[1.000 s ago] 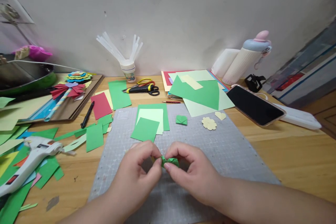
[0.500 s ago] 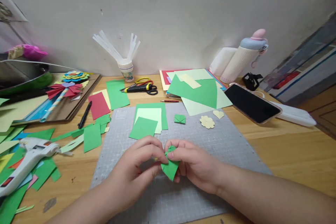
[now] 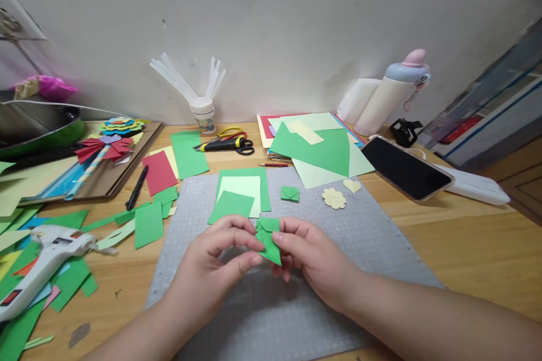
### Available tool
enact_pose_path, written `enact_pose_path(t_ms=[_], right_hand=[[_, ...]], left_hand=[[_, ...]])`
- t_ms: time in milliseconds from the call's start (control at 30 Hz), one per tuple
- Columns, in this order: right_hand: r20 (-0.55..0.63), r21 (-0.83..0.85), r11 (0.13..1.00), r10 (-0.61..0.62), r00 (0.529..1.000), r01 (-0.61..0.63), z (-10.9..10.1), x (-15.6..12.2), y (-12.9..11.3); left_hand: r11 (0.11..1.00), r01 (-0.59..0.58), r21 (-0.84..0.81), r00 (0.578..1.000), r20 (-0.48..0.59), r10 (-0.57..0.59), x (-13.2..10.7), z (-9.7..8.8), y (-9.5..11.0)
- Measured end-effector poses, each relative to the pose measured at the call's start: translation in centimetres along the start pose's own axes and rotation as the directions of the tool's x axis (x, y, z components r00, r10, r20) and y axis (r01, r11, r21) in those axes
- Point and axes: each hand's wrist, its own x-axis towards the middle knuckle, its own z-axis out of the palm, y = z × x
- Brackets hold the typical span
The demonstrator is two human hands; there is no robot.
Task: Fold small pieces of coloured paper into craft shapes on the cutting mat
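A folded piece of green paper point(image 3: 268, 240) is held up over the grey cutting mat point(image 3: 322, 299). My right hand point(image 3: 311, 251) pinches its right side, thumb in front and fingers behind. On the left edge rest the fingertips of my left hand point(image 3: 224, 256), its thumb just below them; this hand is closed on the paper too. Beyond my hands lie a small folded green square point(image 3: 290, 194), a cream flower cutout point(image 3: 334, 198) and a cream heart cutout point(image 3: 352, 185). Green and pale sheets point(image 3: 232, 207) overlap behind my left hand.
A hot glue gun point(image 3: 46, 256) lies among paper scraps on the left. Scissors and a yellow-black cutter point(image 3: 224, 143) lie behind the mat, near a paper cup point(image 3: 203, 115) of white strips. A phone point(image 3: 409, 169) and a bottle point(image 3: 398, 96) are at right.
The folded green paper has been raised slightly and turned, so its folded top edge shows more. My right fingers have shifted from over its top to its right side.
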Motion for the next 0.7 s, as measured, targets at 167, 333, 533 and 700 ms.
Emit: enact_pose_path(t_ms=[167, 333, 533, 700], right_hand=[[0.012, -0.135, 0.988, -0.078, 0.997, 0.079, 0.1, -0.2, 0.0], [0.03, -0.152, 0.979, -0.132, 0.991, 0.135, 0.3, -0.3, 0.2], [0.056, -0.167, 0.973, -0.153, 0.987, 0.16, 0.2, -0.4, 0.4], [0.05, -0.164, 0.97, -0.171, 0.984, 0.177, 0.1, -0.4, 0.6]], left_hand=[[0.976, 0.125, -0.177, 0.992, -0.014, -0.129, 0.1, 0.1, 0.3], [0.921, 0.233, -0.313, 0.966, -0.03, -0.255, 0.1, 0.9, 0.6], [0.91, 0.256, -0.326, 0.955, -0.063, -0.291, -0.1, 1.1, 0.4], [0.869, 0.261, -0.421, 0.963, 0.054, -0.263, -0.3, 1.3, -0.4]])
